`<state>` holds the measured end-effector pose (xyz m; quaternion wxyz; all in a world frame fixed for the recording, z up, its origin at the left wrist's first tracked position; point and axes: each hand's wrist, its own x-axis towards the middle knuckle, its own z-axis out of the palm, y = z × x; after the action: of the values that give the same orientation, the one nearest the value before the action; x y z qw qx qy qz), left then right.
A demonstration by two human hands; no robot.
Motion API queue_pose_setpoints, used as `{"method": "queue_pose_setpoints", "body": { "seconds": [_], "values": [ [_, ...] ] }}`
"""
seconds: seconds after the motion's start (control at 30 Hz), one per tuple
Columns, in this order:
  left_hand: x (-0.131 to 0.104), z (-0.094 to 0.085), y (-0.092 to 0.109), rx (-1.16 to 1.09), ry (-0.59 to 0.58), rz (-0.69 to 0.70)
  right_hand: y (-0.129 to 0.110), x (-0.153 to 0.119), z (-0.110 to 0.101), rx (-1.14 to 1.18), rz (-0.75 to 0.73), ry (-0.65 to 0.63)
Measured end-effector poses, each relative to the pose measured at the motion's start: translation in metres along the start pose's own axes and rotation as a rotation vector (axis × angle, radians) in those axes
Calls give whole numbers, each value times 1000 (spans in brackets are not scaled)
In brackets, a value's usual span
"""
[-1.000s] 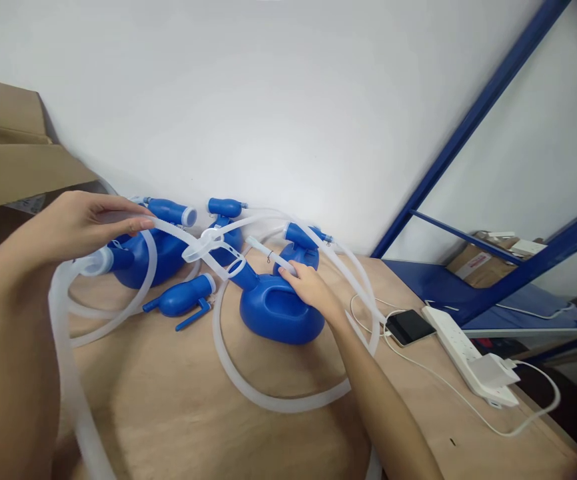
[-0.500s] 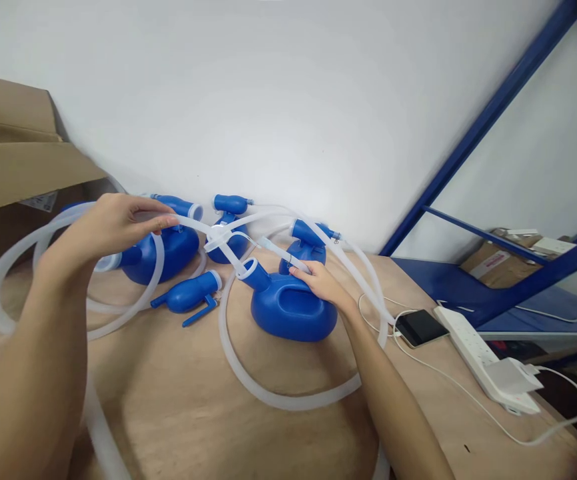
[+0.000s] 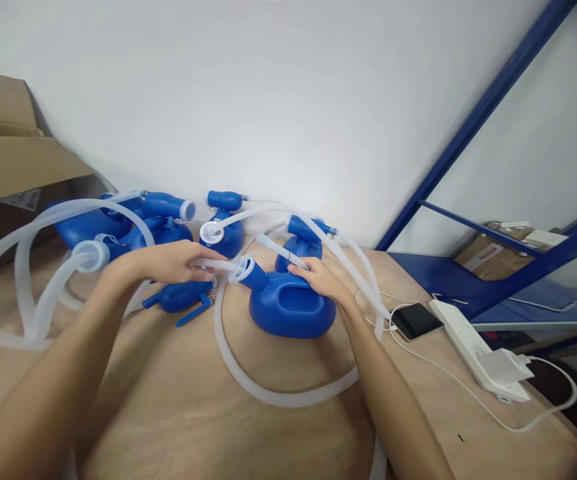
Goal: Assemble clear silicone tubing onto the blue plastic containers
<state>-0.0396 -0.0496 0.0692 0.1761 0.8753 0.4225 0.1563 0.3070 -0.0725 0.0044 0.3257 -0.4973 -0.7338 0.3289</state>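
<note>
A blue plastic urinal bottle (image 3: 268,317) with a hollow handle stands in front of me, its neck tilted up to the left. My left hand (image 3: 181,261) is closed around a translucent tube (image 3: 221,265) just left of that neck. A clear cap (image 3: 241,269) on the tube sits at the mouth; whether it is seated I cannot tell. My right hand (image 3: 318,277) lies against the bottle's upper right, pinching a pale tube end (image 3: 281,250) between thumb and fingers. A blue bulb-shaped piece (image 3: 178,298) with an arm lies beyond my left forearm.
More blue bottles (image 3: 221,240) with looped tubes stand along the wall. At far left is an open cardboard box (image 3: 23,160). A phone (image 3: 417,321), a power strip (image 3: 468,347) with a charger and a blue metal rack (image 3: 473,133) are on the right.
My left hand has moved down and right with the tube. The cap went from above the bottle's neck to its mouth. My right hand has stayed at the bottle.
</note>
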Motion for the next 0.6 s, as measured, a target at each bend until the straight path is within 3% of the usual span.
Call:
{"method": "queue_pose_setpoints", "body": {
  "seconds": [0.07,0.1,0.33,0.6],
  "values": [
    [10,14,10,-50,-238,4,1,0,1,9,7,4],
    [14,19,15,-35,-281,-14,2,0,1,11,8,8],
    [26,59,38,332,-61,-67,7,1,2,2,-6,15],
    [27,92,25,220,157,76,5,5,3,-28,-43,-30]
  ]
}}
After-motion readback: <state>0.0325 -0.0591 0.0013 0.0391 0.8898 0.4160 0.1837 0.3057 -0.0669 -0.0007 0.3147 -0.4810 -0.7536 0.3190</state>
